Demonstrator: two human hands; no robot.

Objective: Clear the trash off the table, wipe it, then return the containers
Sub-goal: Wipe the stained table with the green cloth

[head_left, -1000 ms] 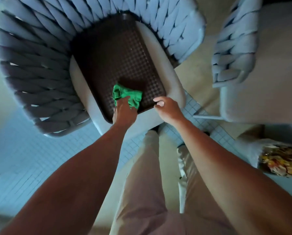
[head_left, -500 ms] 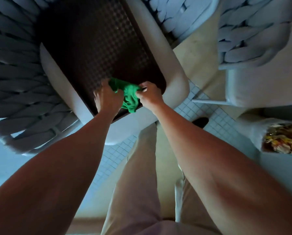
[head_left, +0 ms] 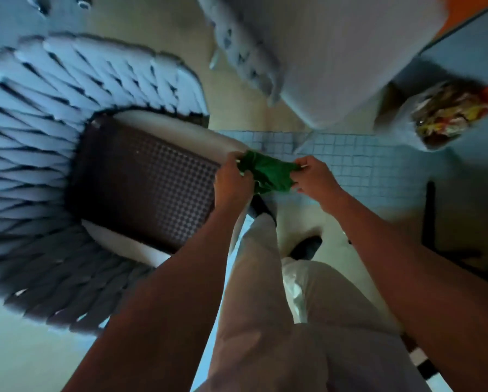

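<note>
Legs: the person stands over pale trousers point(head_left: 265, 321), one dark shoe point(head_left: 306, 247) on the tiled floor point(head_left: 350, 165) at 12 o'clock of the knees.
Left hand: left hand point(head_left: 232, 179) has its fingers curled round the left end of the green cloth point(head_left: 268, 172) — a closed grip, not a flat press.
Right hand: right hand point(head_left: 315, 176) pinches the cloth's right end between thumb and fingertips.
Cloth position: bunched and stretched between both hands, in the air just past the 3 o'clock edge of the brown tray point(head_left: 143, 188); touching neither tray nor floor, as far as the blur allows.
Tray: lies on the seat of the woven chair point(head_left: 53, 89), at 9 o'clock of the hands.
Step in hand (judged): refolding the cloth for wiping.
Method: pull the ends apart to flatten it, fold to a clean face — keep it off the floor.
Trash bag: white bag of wrappers point(head_left: 446, 114) at 2 o'clock, well apart.
</note>
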